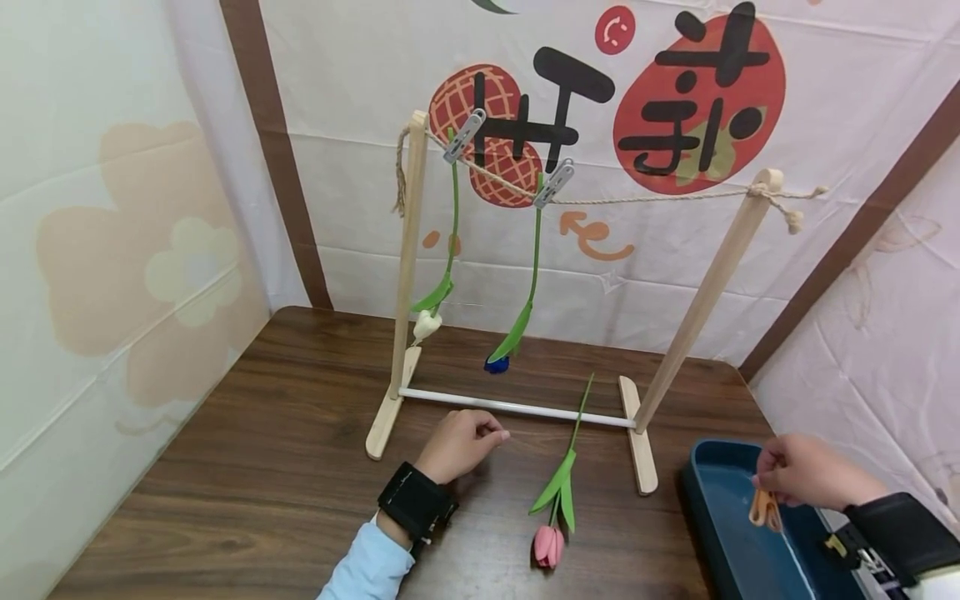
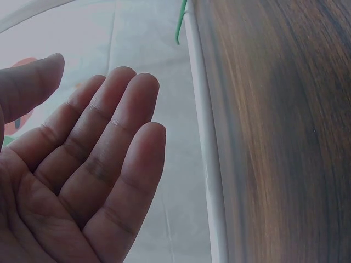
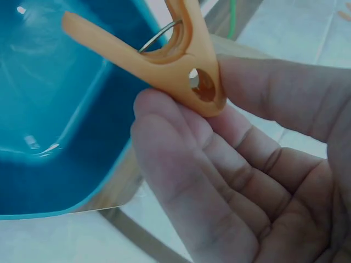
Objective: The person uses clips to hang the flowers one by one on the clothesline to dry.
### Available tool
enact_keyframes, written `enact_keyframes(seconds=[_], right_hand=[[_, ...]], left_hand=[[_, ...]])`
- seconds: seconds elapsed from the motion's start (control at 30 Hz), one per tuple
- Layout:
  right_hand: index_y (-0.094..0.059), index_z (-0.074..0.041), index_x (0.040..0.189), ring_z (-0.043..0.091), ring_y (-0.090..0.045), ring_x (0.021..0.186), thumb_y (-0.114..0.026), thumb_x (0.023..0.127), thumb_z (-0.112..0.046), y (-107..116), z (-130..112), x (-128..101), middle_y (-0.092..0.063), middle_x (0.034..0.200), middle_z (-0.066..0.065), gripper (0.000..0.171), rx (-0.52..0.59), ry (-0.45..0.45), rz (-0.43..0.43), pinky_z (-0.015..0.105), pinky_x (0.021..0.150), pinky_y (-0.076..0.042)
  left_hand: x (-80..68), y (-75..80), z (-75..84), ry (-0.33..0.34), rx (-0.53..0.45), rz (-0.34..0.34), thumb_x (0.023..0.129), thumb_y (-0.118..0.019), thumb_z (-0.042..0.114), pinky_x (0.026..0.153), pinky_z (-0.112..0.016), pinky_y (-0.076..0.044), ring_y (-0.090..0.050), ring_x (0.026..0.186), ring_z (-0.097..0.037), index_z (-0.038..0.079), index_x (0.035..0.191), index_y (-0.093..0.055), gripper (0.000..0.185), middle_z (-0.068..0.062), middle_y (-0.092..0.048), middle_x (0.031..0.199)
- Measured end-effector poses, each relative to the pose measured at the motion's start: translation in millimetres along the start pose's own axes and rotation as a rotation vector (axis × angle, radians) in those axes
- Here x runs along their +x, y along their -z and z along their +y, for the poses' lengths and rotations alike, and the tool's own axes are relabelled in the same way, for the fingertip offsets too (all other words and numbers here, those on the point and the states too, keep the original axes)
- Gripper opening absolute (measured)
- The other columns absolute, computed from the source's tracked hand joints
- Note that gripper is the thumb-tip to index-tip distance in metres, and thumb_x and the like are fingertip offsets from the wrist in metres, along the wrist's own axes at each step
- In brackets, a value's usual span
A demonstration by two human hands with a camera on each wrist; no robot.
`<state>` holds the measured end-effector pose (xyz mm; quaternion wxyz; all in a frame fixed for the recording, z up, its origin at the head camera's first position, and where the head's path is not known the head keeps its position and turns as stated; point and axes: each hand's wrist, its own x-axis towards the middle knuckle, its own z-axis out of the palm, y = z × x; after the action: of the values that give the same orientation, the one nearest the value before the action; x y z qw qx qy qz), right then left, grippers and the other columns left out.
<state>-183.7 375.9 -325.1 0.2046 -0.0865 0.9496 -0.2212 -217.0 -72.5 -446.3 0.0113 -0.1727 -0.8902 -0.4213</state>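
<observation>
An orange clothespin [image 3: 192,66] is pinched by its jaw end between the thumb and fingers of my right hand [image 1: 813,471], above the blue tray [image 1: 701,500]. My left hand [image 1: 459,442] hovers over the table near the white crossbar, its fingers loosely bent and holding nothing, as the left wrist view shows. A pink tulip [image 1: 549,546] lies on the table between the hands, stem pointing away. From the rope [image 1: 645,200] two flowers hang upside down: a white tulip [image 1: 427,325] under one grey clothespin [image 1: 465,135] and a blue flower [image 1: 497,365] under another grey clothespin [image 1: 555,183].
A wooden stand carries the rope between its left post [image 1: 408,258] and its leaning right post [image 1: 701,308]. Low across it runs a white crossbar [image 1: 517,408]. The feet rest on the dark wooden table [image 1: 262,467]. A printed cloth [image 1: 352,208] hangs behind.
</observation>
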Motion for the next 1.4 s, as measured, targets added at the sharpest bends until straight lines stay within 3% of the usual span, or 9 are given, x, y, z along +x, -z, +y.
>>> enact_keyframes(seconds=[0.3, 0.5, 0.67, 1.1, 1.4], right_hand=[[-0.061, -0.007, 0.080, 0.014, -0.054, 0.060, -0.068, 0.089, -0.012, 5.0, -24.8, 4.1, -0.057, 0.067, -0.001, 0.013, -0.069, 0.072, 0.046, 0.028, 0.052, -0.045], [-0.063, -0.012, 0.078, 0.012, -0.050, 0.057, -0.069, 0.090, -0.015, 0.1, -40.5, 8.0, -0.056, 0.065, -0.004, 0.013, -0.129, 0.110, 0.098, 0.027, 0.051, -0.040], [-0.063, -0.013, 0.077, 0.012, -0.053, 0.059, -0.068, 0.090, -0.014, -7.1, -54.8, 14.4, -0.058, 0.066, -0.005, 0.014, -0.130, 0.132, 0.145, 0.027, 0.051, -0.042], [-0.064, -0.009, 0.080, 0.014, -0.061, 0.062, -0.071, 0.090, -0.016, -28.3, -70.6, 29.8, -0.062, 0.069, -0.002, 0.013, 0.036, 0.176, 0.186, 0.027, 0.055, -0.049], [-0.063, -0.002, 0.085, 0.017, -0.065, 0.072, -0.067, 0.092, -0.009, -47.2, -89.1, 42.6, -0.066, 0.079, 0.004, 0.011, 0.259, 0.184, 0.189, 0.028, 0.062, -0.054]], left_hand=[[0.0, 1.5, 2.1, 0.009, 0.013, 0.014, 0.094, -0.066, 0.034, 0.058, -0.027, -0.044, -0.051, 0.062, -0.006, 0.017, 0.088, -0.073, 0.019, 0.012, -0.059, 0.072], [-0.2, 1.7, 3.0, 0.013, 0.005, 0.005, 0.094, -0.066, 0.031, 0.060, -0.027, -0.045, -0.053, 0.064, -0.006, 0.018, 0.089, -0.074, 0.016, 0.013, -0.060, 0.074], [0.4, 2.0, 3.4, 0.003, 0.007, 0.004, 0.094, -0.066, 0.031, 0.060, -0.027, -0.045, -0.052, 0.064, -0.006, 0.017, 0.088, -0.074, 0.018, 0.012, -0.060, 0.074], [-0.4, 1.6, 5.2, 0.003, 0.019, 0.006, 0.093, -0.066, 0.034, 0.059, -0.027, -0.043, -0.051, 0.063, -0.006, 0.017, 0.087, -0.073, 0.019, 0.012, -0.059, 0.073], [-2.2, 2.6, 5.8, -0.018, 0.027, 0.008, 0.094, -0.066, 0.032, 0.059, -0.026, -0.043, -0.050, 0.062, -0.005, 0.017, 0.086, -0.073, 0.018, 0.013, -0.059, 0.072]])
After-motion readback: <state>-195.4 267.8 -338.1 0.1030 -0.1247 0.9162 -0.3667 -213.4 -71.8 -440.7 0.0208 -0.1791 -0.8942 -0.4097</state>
